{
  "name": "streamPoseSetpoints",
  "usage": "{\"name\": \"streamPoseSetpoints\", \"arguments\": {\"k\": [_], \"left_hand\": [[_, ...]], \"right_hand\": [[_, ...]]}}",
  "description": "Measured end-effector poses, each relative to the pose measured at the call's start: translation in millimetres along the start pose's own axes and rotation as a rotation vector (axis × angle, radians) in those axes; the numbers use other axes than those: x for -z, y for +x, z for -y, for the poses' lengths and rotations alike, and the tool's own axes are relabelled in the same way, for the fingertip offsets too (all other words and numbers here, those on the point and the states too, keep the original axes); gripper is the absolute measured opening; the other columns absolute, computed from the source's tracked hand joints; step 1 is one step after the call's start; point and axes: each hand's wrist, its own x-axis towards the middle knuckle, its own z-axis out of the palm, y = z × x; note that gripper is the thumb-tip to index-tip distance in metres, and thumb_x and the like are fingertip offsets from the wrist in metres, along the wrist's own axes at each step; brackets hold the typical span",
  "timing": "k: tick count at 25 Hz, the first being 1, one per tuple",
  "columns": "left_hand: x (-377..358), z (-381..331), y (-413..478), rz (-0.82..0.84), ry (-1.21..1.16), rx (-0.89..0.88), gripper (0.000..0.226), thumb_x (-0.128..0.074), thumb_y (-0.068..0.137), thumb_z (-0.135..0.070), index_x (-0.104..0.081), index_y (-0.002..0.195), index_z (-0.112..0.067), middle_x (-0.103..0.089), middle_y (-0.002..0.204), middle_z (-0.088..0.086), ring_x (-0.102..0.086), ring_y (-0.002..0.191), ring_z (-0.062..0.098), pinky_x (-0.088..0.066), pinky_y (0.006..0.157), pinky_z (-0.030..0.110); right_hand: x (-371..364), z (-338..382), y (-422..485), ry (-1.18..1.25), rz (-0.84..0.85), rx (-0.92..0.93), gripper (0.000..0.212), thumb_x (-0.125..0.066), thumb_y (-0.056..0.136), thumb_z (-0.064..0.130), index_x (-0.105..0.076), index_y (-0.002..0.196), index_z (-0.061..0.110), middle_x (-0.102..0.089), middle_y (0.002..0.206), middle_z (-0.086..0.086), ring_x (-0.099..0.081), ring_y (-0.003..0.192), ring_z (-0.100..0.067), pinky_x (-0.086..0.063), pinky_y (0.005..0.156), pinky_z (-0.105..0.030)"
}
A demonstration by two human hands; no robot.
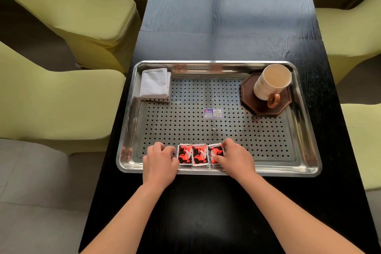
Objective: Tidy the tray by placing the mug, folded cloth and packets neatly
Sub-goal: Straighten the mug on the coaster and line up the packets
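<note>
Packets lie in a row at the near edge of the tray, three of them showing, red and black with silver borders, side by side and touching or slightly overlapping. The left hand sits at the left end of the row, fingers curled down onto the tray floor beside the leftmost packet; whether it grips anything cannot be told. The right hand rests on the rightmost packet, which is tilted a little, thumb along its near side and fingers curled over its far edge, holding it lightly.

The mug, cream with a brown handle, stands on a dark octagonal coaster in the far right corner of the tray, its handle pointing toward the near edge. The cloth, white and folded into a rectangle, lies in the far left corner, well apart from the mug.

The tray is shiny metal with a perforated floor, and a small blue label is stuck near its middle. It rests on a dark wooden table, close to the table's near end. Yellow-green chairs stand along both sides of the table.
</note>
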Motion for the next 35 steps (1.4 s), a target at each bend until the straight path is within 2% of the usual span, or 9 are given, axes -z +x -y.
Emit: {"name": "streamPoseSetpoints", "arguments": {"k": [4,8,12,15,19,22,25,29,35], "left_hand": [[0.5,-9.3,0.2,0.005,-0.073,0.034,0.020,-0.053,0.090,-0.021,-0.069,0.101,-0.016,-0.060,0.091,0.000,-0.051,0.089,0.020,-0.041,0.081,0.036],[0.5,-20.9,3.4,0.071,-0.203,0.076,0.013,-0.054,0.087,-0.017,-0.064,0.080,-0.013,-0.054,0.079,0.000,-0.056,0.078,0.021,-0.039,0.067,0.032],[-0.5,-26.2,9.0,0.089,-0.225,0.079,0.022,-0.053,0.089,-0.018,-0.071,0.103,-0.014,-0.057,0.089,0.002,-0.056,0.083,0.020,-0.045,0.075,0.033],[-1.0,-24.1,11.4,0.096,-0.233,0.086,0.030,-0.054,0.090,-0.017,-0.067,0.116,-0.013,-0.060,0.098,0.004,-0.058,0.090,0.021,-0.048,0.080,0.034],[-0.9,-24.0,14.2,0.125,-0.261,0.056,0.047,-0.060,0.087,-0.022,-0.056,0.134,-0.022,-0.056,0.108,0.002,-0.057,0.091,0.017,-0.046,0.078,0.029],[-0.4,-28.0,18.4,0.165,-0.210,0.010,0.053,-0.066,0.084,-0.031,-0.056,0.136,-0.027,-0.050,0.109,0.000,-0.056,0.092,0.016,-0.045,0.076,0.027],[-0.9,-29.3,19.0,0.188,-0.166,-0.010,0.060,-0.074,0.079,-0.035,-0.056,0.135,-0.028,-0.045,0.110,0.000,-0.057,0.098,0.019,-0.048,0.082,0.030],[-3.3,-31.9,18.7,0.175,-0.154,-0.017,0.063,-0.079,0.077,-0.032,-0.056,0.136,-0.026,-0.043,0.109,0.000,-0.056,0.101,0.019,-0.049,0.086,0.031],[-4.9,-34.4,19.0,0.171,-0.162,-0.024,0.062,-0.078,0.079,-0.030,-0.056,0.136,-0.025,-0.042,0.107,0.001,-0.054,0.100,0.020,-0.050,0.087,0.033]], "right_hand": [[-0.7,0.3,-1.1,0.055,-0.060,0.014,0.030,-0.071,0.086,0.035,-0.057,0.107,0.019,-0.062,0.099,-0.001,-0.059,0.084,-0.021,-0.047,0.068,-0.032],[-2.7,4.3,-3.5,-0.019,-0.043,0.037,0.031,-0.072,0.085,0.036,-0.056,0.106,0.018,-0.066,0.097,-0.001,-0.062,0.086,-0.021,-0.051,0.069,-0.033],[-2.7,4.9,-4.4,-0.011,-0.033,0.036,0.033,-0.073,0.085,0.036,-0.055,0.107,0.020,-0.068,0.097,0.000,-0.064,0.085,-0.021,-0.051,0.069,-0.033],[-2.1,1.6,-4.1,0.019,0.005,0.026,0.036,-0.074,0.084,0.037,-0.055,0.110,0.020,-0.066,0.099,0.001,-0.064,0.088,-0.020,-0.052,0.071,-0.034],[-1.7,-1.0,-1.6,-0.019,-0.027,0.194,0.054,-0.073,0.084,0.040,-0.053,0.132,0.028,-0.053,0.125,0.005,-0.047,0.115,-0.018,-0.049,0.088,-0.033],[-0.1,5.8,2.0,-0.124,0.040,0.343,0.065,-0.069,0.082,0.051,-0.045,0.142,0.040,-0.046,0.135,0.006,-0.039,0.124,-0.020,-0.043,0.100,-0.038],[-5.1,15.2,5.1,-0.256,0.055,0.403,0.066,-0.062,0.084,0.060,-0.039,0.144,0.047,-0.044,0.133,-0.001,-0.038,0.123,-0.025,-0.039,0.101,-0.041],[-9.4,22.9,8.7,-0.290,0.030,0.384,0.063,-0.059,0.087,0.059,-0.040,0.144,0.043,-0.044,0.126,-0.003,-0.039,0.118,-0.026,-0.040,0.097,-0.040],[-13.3,23.2,8.1,-0.260,0.009,0.346,0.053,-0.065,0.084,0.055,-0.051,0.131,0.035,-0.046,0.119,-0.004,-0.041,0.113,-0.025,-0.040,0.094,-0.039]]}}
